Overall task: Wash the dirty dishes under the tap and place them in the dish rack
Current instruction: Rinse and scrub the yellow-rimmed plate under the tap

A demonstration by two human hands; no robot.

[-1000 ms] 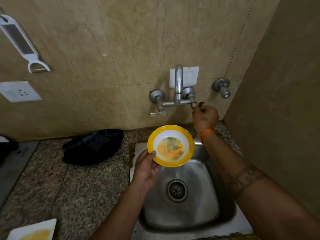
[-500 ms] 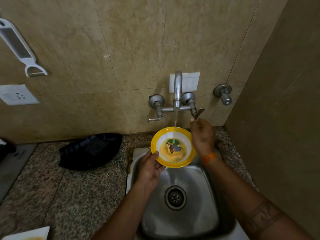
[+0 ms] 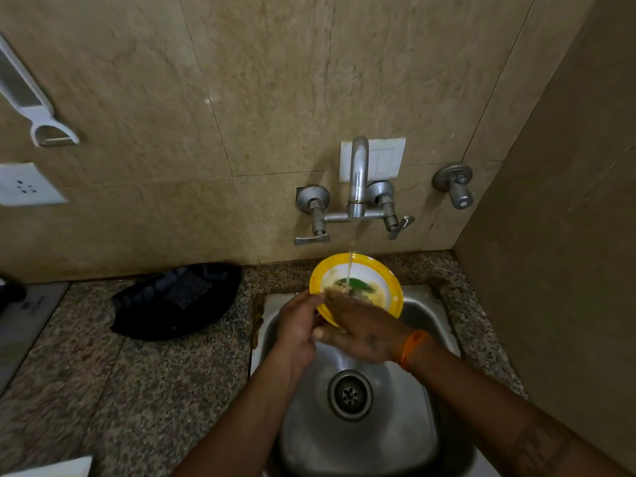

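Note:
A yellow-rimmed white bowl [image 3: 378,270] with food residue is held tilted over the steel sink [image 3: 406,438], under a thin stream of water from the wall tap [image 3: 358,173]. My left hand [image 3: 296,328] grips the bowl's left rim. My right hand [image 3: 364,325] lies across the bowl's lower half with its fingers reaching into the bowl, touching the inside; it hides part of the bowl. The drain [image 3: 350,395] shows below both hands.
A black cloth-like object [image 3: 179,301] lies on the granite counter [image 3: 103,383] left of the sink. The corner of a white plate [image 3: 58,468] shows at the bottom left. A peeler [image 3: 31,101] and a socket [image 3: 24,185] hang on the wall. A side wall stands close at the right.
My right hand left the tap's right handle and came down onto the bowl. Water now runs into the bowl, and the orange residue has thinned.

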